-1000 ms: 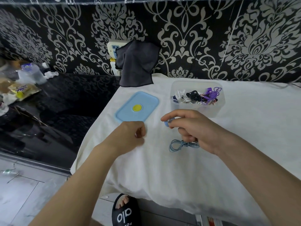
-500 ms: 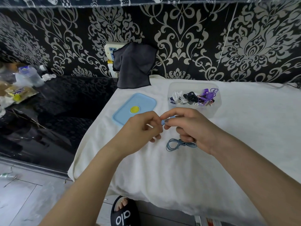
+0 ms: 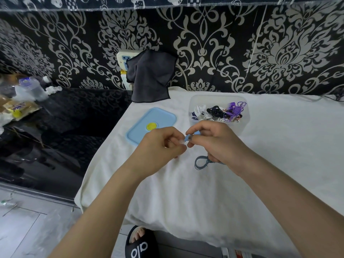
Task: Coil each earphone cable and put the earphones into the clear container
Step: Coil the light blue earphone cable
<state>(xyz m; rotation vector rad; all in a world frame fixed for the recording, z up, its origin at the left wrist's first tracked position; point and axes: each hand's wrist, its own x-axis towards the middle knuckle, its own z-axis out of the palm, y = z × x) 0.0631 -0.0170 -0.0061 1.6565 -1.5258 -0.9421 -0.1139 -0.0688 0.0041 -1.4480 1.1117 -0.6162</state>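
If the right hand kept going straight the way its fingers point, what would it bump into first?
Probably the left hand. The right hand points leftward, its fingers pinching the blue earphone right beside the left fingers, which seem to touch it.

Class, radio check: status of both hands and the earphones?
Left hand, right hand both pinch blue earphones. Cable loop under right. Container open, path clear.

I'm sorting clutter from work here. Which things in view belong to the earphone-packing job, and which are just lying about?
Job:
blue earphones, held by left hand and right hand
clear container with coiled earphones
blue lid

Lying about:
dark cloth
snack packets
plastic bottle
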